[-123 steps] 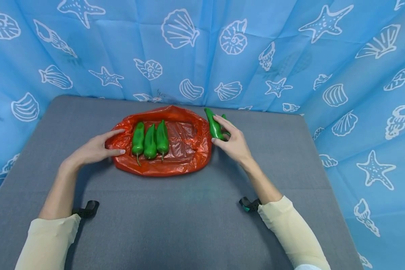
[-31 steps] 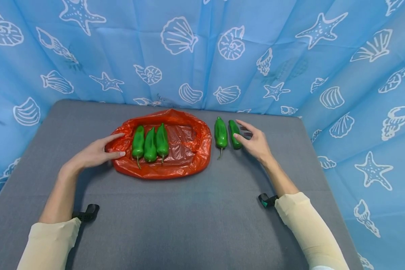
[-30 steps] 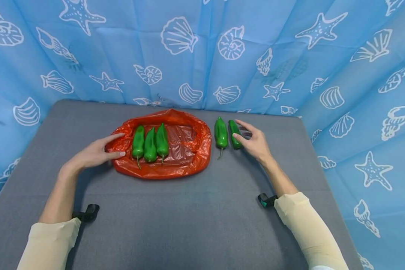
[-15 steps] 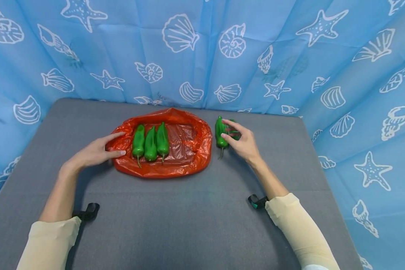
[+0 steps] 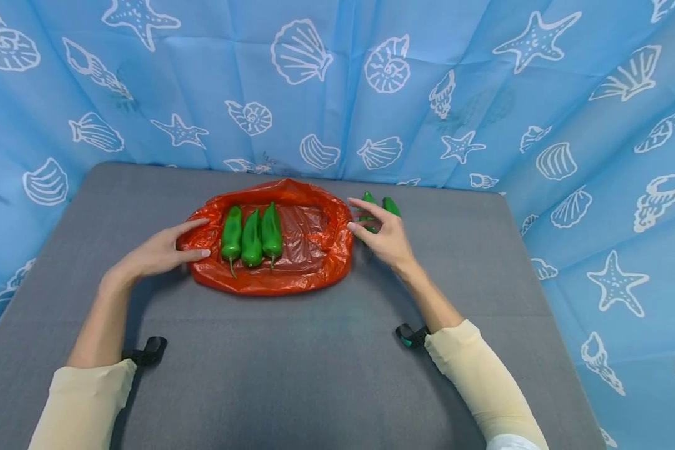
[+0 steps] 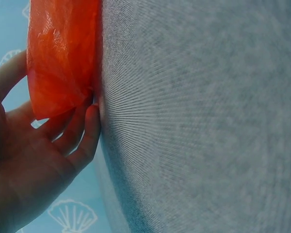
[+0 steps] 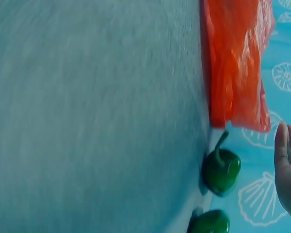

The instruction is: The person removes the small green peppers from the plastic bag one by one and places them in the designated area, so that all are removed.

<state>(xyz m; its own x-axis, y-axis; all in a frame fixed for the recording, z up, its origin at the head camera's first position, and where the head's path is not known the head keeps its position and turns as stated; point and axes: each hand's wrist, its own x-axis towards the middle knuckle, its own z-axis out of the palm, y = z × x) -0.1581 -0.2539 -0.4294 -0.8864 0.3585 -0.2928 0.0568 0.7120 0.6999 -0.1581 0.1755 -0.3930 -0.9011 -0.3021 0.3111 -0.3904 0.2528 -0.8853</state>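
Note:
My left hand [image 5: 160, 250] holds the left end of a red plastic bag [image 5: 270, 286], fingers around its edge; the left wrist view shows fingers partly hidden behind the plastic bag [image 6: 63, 53]. Inside, side by side, lie a green pepper [image 5: 232, 234], a second pepper [image 5: 252, 240] and a third pepper [image 5: 272, 231], stems toward me. My right hand [image 5: 388, 240] hovers by the bag's right end with thumb and fingers apart, holding nothing. Beneath and behind it lie a pepper [image 5: 368, 199] and another pepper [image 5: 391, 206], partly hidden; the right wrist view shows the nearer pepper [image 7: 221, 174] on the table.
A grey cloth-covered table [image 5: 281, 375] carries everything. Behind it and along the right side hangs a blue curtain [image 5: 343, 75] with white shells and starfish. Black wrist cameras, such as the left camera [image 5: 150, 351], sit on both forearms.
Earlier my right hand carried a pepper beside the bag; it then touched the far right pepper. Both peppers now lie on the table, and the hand has moved left over them. My left hand stayed put.

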